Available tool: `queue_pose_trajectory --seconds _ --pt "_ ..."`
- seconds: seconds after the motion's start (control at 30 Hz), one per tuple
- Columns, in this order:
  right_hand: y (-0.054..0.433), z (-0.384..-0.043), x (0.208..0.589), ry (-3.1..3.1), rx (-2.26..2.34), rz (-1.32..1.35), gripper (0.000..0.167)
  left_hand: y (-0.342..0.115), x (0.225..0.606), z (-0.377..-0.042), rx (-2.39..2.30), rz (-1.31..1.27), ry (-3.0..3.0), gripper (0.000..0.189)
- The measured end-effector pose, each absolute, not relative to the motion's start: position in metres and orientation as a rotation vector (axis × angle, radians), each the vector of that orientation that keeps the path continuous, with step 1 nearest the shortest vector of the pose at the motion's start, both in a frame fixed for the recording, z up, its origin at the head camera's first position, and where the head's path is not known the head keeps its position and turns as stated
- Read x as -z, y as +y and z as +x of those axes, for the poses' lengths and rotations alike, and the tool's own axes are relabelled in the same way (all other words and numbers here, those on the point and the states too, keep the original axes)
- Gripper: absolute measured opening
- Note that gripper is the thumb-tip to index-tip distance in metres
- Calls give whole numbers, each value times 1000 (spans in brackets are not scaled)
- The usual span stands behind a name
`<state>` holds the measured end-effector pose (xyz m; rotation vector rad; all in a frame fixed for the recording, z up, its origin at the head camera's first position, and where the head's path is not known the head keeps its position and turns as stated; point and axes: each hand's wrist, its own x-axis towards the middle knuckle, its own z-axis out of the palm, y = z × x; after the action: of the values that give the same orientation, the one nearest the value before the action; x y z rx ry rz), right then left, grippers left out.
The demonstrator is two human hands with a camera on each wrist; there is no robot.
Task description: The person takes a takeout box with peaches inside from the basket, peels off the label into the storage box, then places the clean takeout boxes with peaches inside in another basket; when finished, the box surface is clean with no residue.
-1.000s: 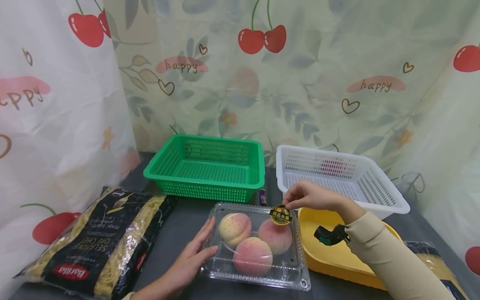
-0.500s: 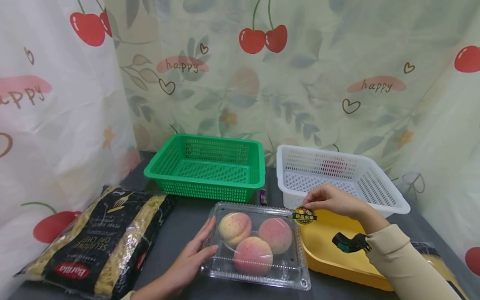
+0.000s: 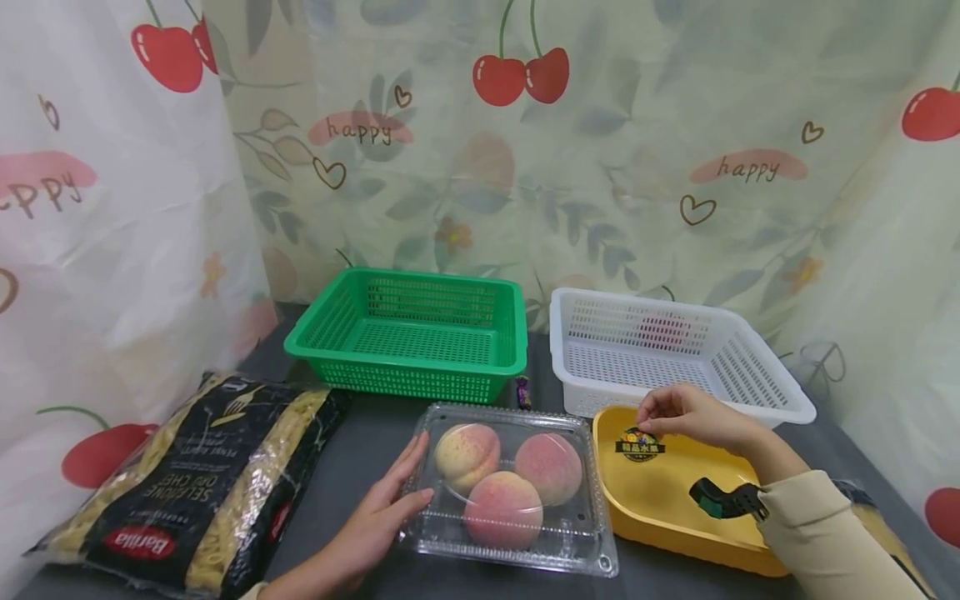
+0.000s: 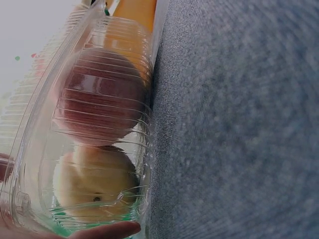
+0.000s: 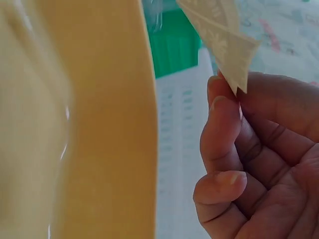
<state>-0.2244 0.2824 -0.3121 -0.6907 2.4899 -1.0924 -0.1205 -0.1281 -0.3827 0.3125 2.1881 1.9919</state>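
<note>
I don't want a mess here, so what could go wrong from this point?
The right hand pinches the label only by its edge, so it might slip and drop into the yellow tray, over which it appears in the head view.
The left hand touches the clear container's side; a push could slide it into the tray beside it.
That could also knock the peaches inside together and perhaps bruise them.

Pasta bag [image 3: 187,487] lies left; green basket [image 3: 405,377] stands beside white basket [image 3: 592,398]; curtain [image 3: 600,183] hangs behind.
</note>
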Motion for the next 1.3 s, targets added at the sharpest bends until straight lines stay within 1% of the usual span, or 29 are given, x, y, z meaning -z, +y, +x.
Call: queue_pose_trajectory --seconds 0.53,1.3 --pt "315 -224 331 2530 1079 -593 24 -128 382 -120 -1995 323 2185 63" --pt "331 -231 351 2353 1095 -593 22 -129 381 -120 -1986 323 2177 63"
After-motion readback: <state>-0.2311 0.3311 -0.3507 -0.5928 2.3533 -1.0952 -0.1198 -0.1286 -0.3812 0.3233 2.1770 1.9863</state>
